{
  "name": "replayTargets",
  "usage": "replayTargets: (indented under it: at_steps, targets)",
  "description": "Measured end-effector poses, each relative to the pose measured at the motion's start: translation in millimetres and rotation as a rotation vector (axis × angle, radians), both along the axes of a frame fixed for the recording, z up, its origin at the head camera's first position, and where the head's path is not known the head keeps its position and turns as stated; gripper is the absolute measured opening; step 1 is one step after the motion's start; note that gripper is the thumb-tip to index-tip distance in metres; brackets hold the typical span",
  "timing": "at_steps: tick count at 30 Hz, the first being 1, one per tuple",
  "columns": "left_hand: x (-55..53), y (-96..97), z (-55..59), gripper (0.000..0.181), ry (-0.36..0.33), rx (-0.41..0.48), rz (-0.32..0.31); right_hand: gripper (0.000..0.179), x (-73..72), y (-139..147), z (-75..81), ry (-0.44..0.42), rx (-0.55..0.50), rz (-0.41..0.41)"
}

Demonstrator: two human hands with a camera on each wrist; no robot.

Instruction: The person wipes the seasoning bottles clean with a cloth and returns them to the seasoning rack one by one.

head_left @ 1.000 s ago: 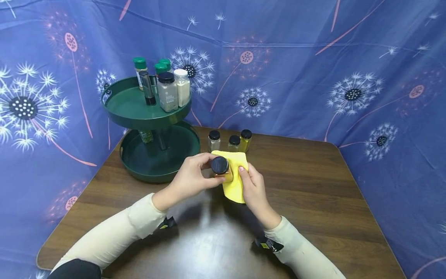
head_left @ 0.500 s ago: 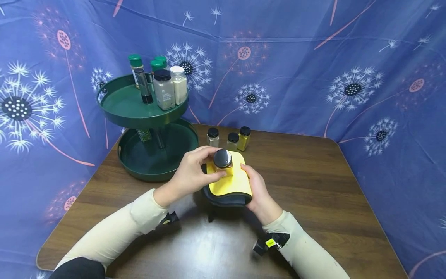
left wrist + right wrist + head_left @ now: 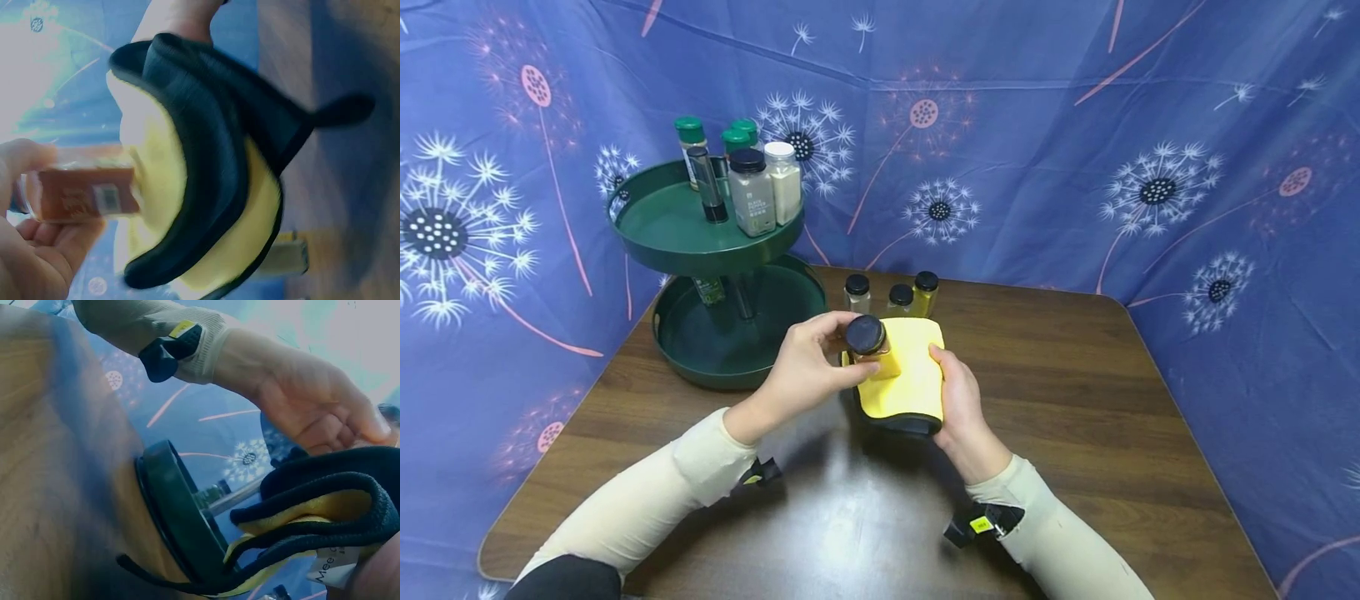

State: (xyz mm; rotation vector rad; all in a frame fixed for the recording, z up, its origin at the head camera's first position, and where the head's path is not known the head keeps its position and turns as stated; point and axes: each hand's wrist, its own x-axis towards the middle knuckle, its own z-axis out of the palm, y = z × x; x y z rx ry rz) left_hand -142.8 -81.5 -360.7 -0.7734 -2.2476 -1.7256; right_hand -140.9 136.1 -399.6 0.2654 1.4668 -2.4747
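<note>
My left hand [image 3: 797,367] grips a small spice jar [image 3: 867,335] between thumb and fingers. It has a black lid, and in the left wrist view the jar [image 3: 87,194] shows reddish-brown contents and a barcode label. My right hand [image 3: 964,412] holds a folded cleaning cloth [image 3: 913,375], yellow on one face with dark trim and a dark back. The jar's base end meets the cloth's yellow face. In the right wrist view the cloth [image 3: 312,500] shows its folds and a white tag, and hides most of the jar.
A green two-tier turntable rack [image 3: 700,258] stands at the back left. Its upper tier carries several seasoning bottles, among them a grey jar [image 3: 752,196] and a white-capped jar [image 3: 785,183]. Three black-lidded jars [image 3: 857,293] stand on the wooden table [image 3: 1060,400] behind the cloth.
The cloth has turned so its yellow face lies more upward and its dark edge shows. The jar has shifted over it, first rightward, then back left. Both hands keep their holds.
</note>
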Motion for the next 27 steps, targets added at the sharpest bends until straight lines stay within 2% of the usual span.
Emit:
replayTargets:
  at_steps: [3,5,7,10,14,16,20,23,27]
  targets:
    - [1.5,6.3,-3.7,0.05,0.028,0.022,-0.054,0.04,-0.5,-2,-1.1,-0.033,-0.037,0.064]
    - [1.6,10.2,-5.4,0.05,0.076,0.017,-0.066,0.04,-1.2,-2,-1.4,-0.056,-0.057,0.132]
    - [1.0,12.9,-5.8,0.05,0.14,-0.002,-0.049,0.039,-1.3,-1,-0.7,-0.085,-0.082,0.204]
    - [-1.0,14.2,-3.4,0.051,0.192,-0.025,-0.006,0.037,-0.9,3,1.6,-0.111,-0.095,0.289]
    - [-2.6,10.2,3.7,0.052,0.22,-0.044,0.058,0.035,-0.2,9,7.1,-0.103,-0.088,0.317]
    - [-2.2,6.5,7.3,0.054,0.23,-0.054,0.089,0.035,-0.1,11,10.1,-0.083,-0.075,0.294]
    - [0.5,-0.3,10.8,0.055,0.186,-0.054,0.122,0.034,-0.3,13,14.7,-0.043,-0.021,0.15]
    - [3.3,-2.7,11.6,0.054,0.111,-0.04,0.116,0.035,0.3,14,15.5,-0.02,0.012,0.054]
    - [9.0,-0.6,9.9,0.053,0.049,-0.031,0.091,0.038,2.7,10,13.5,0.013,-0.001,0.007]
